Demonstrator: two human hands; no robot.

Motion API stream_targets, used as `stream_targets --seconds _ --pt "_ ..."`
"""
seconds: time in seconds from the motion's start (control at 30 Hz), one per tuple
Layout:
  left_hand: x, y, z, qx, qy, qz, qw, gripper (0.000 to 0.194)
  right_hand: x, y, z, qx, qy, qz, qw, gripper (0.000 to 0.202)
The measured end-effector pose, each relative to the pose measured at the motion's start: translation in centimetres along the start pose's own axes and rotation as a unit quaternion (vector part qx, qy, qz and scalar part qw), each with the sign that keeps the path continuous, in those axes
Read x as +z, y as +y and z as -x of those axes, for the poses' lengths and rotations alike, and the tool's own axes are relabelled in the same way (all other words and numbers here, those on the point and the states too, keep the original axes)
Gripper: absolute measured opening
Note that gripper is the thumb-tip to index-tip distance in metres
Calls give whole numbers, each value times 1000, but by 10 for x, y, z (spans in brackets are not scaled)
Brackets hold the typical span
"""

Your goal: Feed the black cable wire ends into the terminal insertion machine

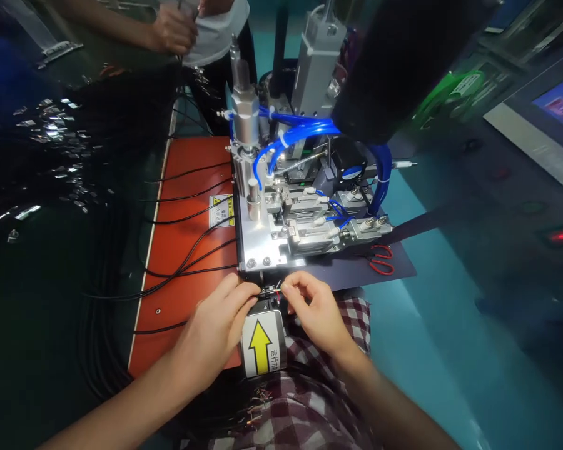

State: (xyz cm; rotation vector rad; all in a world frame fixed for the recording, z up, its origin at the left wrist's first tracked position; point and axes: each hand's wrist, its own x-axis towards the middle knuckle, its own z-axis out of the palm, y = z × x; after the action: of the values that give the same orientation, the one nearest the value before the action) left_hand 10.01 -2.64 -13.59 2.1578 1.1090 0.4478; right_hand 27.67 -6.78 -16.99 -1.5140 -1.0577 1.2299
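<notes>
Near the front edge of the machine, my left hand (220,319) is closed in a pinch on what looks like the end of a black cable (265,293). Facing it, my right hand (318,309) pinches with thumb and forefinger around the tip of a thin wire (278,290). A bit of red shows beside the fingertips, too small to make out. Just below the hands stands a rounded cover with a yellow arrow label (261,347). The metal machine (263,240), with blue air tubes (304,131), rises right behind both hands.
Several black cables (187,272) run across the orange board (181,240) at left. Red-handled scissors (381,260) lie on the dark plate (347,269) to the right. Loose cable ends (260,400) rest by the checkered cloth (304,406). Another person's hand (176,30) shows at the top.
</notes>
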Motion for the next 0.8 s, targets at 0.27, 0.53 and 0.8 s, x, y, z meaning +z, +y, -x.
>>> stream_targets --seconds 0.27,0.53,0.8 --pt "-3 -10 -1 74 -55 -121 988 40 5 -2 -6 64 -17 -33 997 18" --pt "1 -12 -1 90 -47 -192 976 47 5 5 -9 75 -12 -21 997 18" --pt "4 -14 1 102 -42 -212 971 45 4 6 -9 79 -14 -22 997 17"
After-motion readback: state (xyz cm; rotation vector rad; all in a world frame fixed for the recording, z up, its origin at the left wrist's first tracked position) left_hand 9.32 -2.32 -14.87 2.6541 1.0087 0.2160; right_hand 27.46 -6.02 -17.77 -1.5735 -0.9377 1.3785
